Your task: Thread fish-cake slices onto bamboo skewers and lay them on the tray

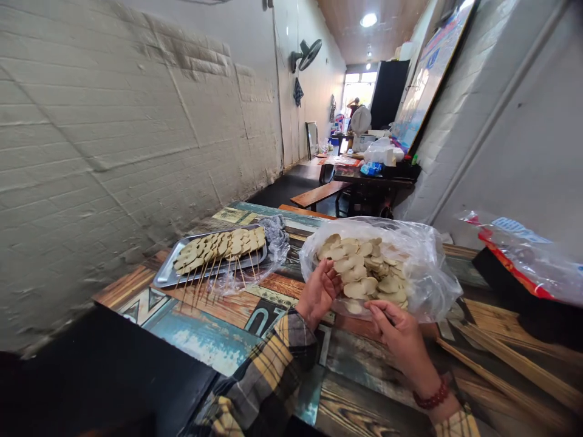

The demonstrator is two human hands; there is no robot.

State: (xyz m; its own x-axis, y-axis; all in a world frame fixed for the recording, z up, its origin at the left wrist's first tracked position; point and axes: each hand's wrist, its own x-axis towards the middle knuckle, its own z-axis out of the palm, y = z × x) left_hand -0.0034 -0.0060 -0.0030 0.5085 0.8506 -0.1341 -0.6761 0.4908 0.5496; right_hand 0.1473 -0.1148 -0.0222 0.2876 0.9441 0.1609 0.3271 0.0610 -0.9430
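Observation:
My left hand (pixel 319 292) is cupped with its fingers apart, at the left edge of a row of pale, round, flat slices (pixel 354 272). My right hand (pixel 401 334) is closed in a pinch at the near end of this row, on what looks like a thin skewer, mostly hidden by fingers and slices. The row lies over a heap of loose slices (pixel 392 284) in a clear plastic bag (pixel 437 285). On the left, a metal tray (pixel 167 277) bears several skewers of such slices (pixel 218 247), their bare sticks pointing towards me.
A bundle of thin wooden sticks (pixel 514 358) lies at right on the patterned table (pixel 200 331). Crumpled plastic (pixel 275 237) sits beside the tray. A black box (pixel 514 279) with red-edged packaging stands far right. Behind are a bench (pixel 319 194), a cluttered table and a distant person (pixel 353 108).

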